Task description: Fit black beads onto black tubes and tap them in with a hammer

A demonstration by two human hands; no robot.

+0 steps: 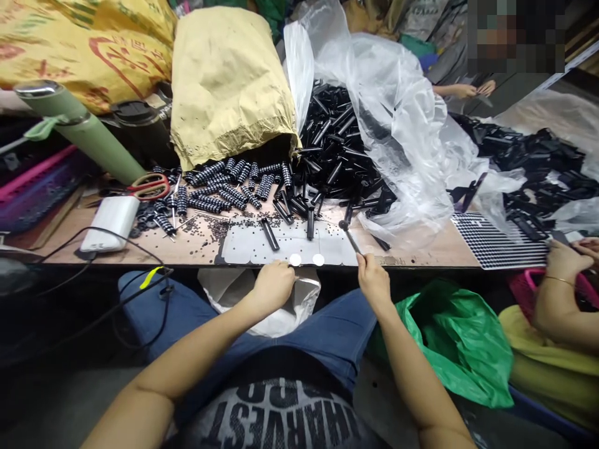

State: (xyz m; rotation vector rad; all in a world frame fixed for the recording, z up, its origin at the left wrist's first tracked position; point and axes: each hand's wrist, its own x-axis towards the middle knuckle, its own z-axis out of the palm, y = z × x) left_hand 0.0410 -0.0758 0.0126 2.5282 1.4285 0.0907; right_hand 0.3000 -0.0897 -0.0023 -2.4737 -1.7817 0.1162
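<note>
My right hand (373,282) is closed around a thin dark stick with a round dark tip (352,238), which points up and left over the table edge. My left hand (275,287) has its fingers curled together at the front edge, above an open white bag (306,299) between my legs. Whatever it may hold is hidden. Just beyond the hands lies a light grey mat (246,243) strewn with tiny dark rings. Two black tubes, one lying (270,235) and one farther right (310,224), rest on it, and two white round spots show near its front edge.
Black tubes (334,134) spill from a clear plastic bag (397,112). Ridged black-and-white pieces (224,187) lie before a yellow paper sack (229,87). Scissors (148,186), a white power bank (110,224) and a green flask (88,137) stand left. Another person's hand (564,259) is at right.
</note>
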